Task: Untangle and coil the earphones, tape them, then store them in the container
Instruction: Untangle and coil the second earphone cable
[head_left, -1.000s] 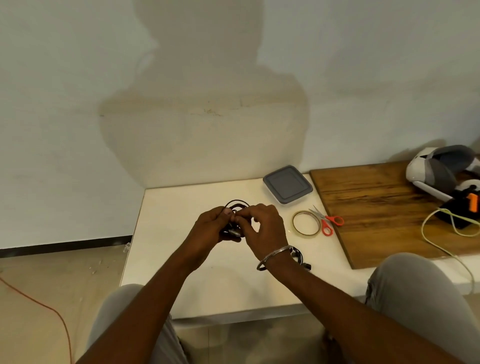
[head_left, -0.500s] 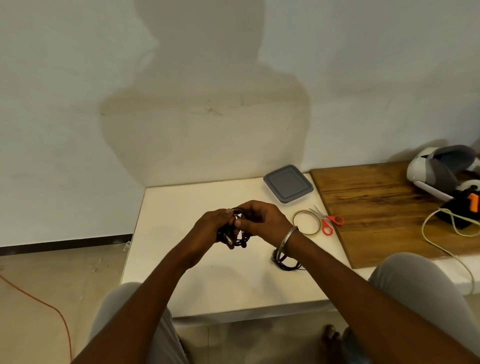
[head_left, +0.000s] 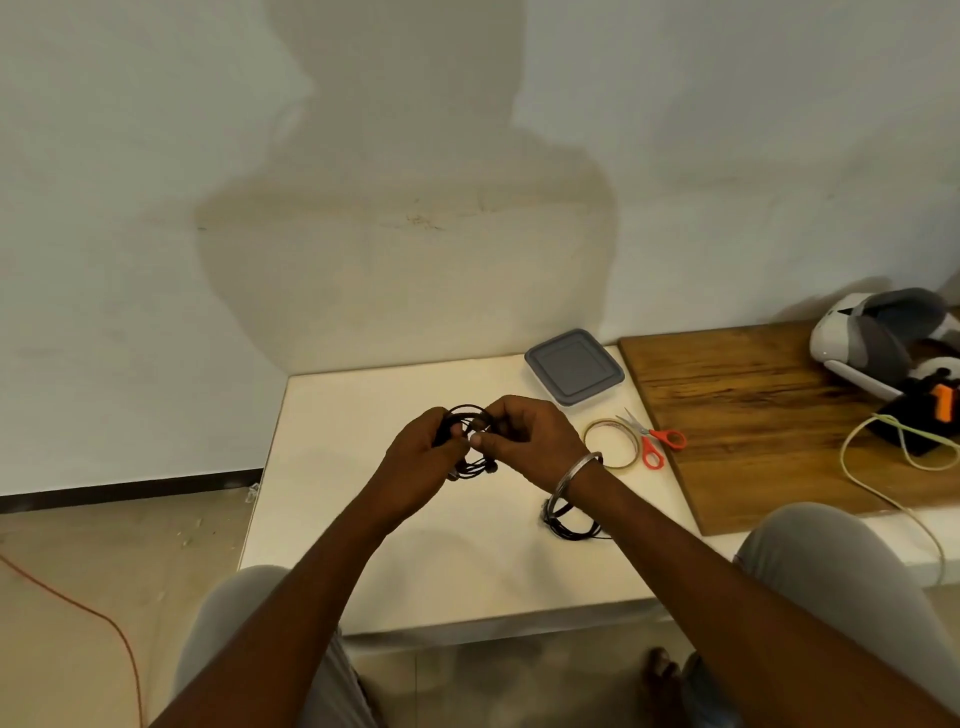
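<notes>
Black earphones (head_left: 470, 415) sit bunched in loops between my two hands above the white table (head_left: 332, 415). My left hand (head_left: 421, 457) grips the bundle from the left, and my right hand (head_left: 530, 436) pinches the wire with thumb and fingers from the right. An earbud hangs just below the hands. A second black coil of earphones (head_left: 569, 522) lies on the table under my right wrist. A roll of clear tape (head_left: 610, 441) lies flat to the right. The closed grey-lidded container (head_left: 574, 366) stands at the back.
Orange-handled scissors (head_left: 652, 441) lie beside the tape. A wooden board (head_left: 769, 415) covers the right side, with a white headset (head_left: 878, 338), a black and orange device (head_left: 930, 410) and a pale cable (head_left: 883, 467) on it. My knees flank the table's front edge.
The hands stayed together on the earphone bundle, turning it. The wire loop stands up again above the fingers, and my right wrist has shifted so the second coil shows more.
</notes>
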